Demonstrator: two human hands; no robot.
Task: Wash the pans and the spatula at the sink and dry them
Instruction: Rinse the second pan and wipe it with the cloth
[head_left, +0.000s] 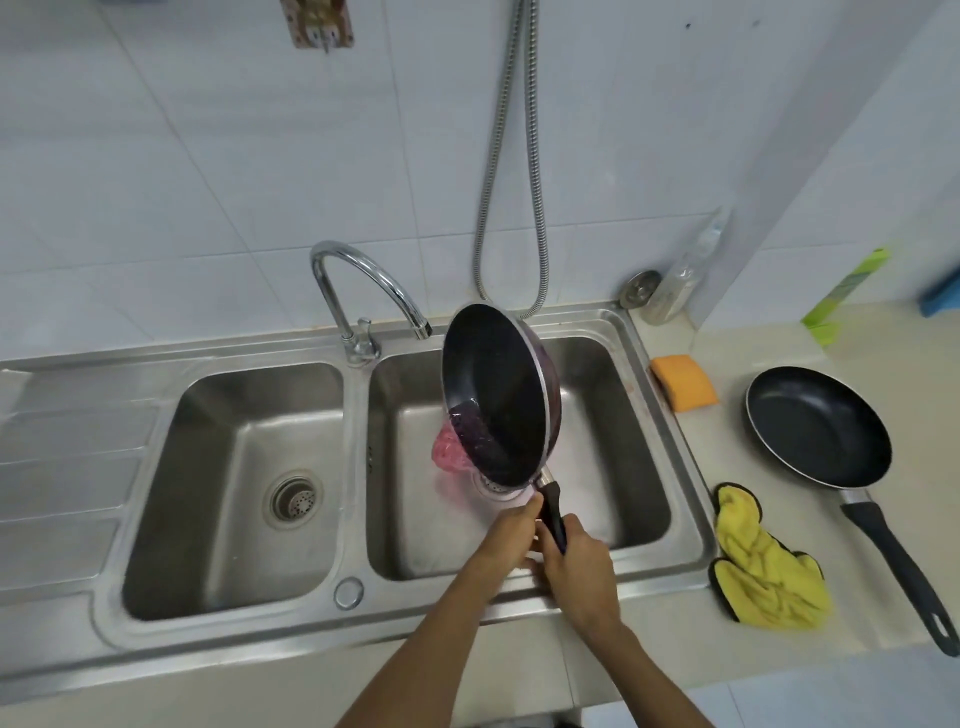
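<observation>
- A black non-stick frying pan with a purple outer wall is held tilted on edge over the right basin of the steel double sink.
- Its black handle is gripped by the right hand at the end and by the left hand nearer the pan.
- Pink liquid is pooled at the low lip and spills over it into that basin.
- A second frying pan is set upright on the counter, near a yellow cloth and an orange sponge.
- Print on the green packaging is too blurred to be read.
</observation>
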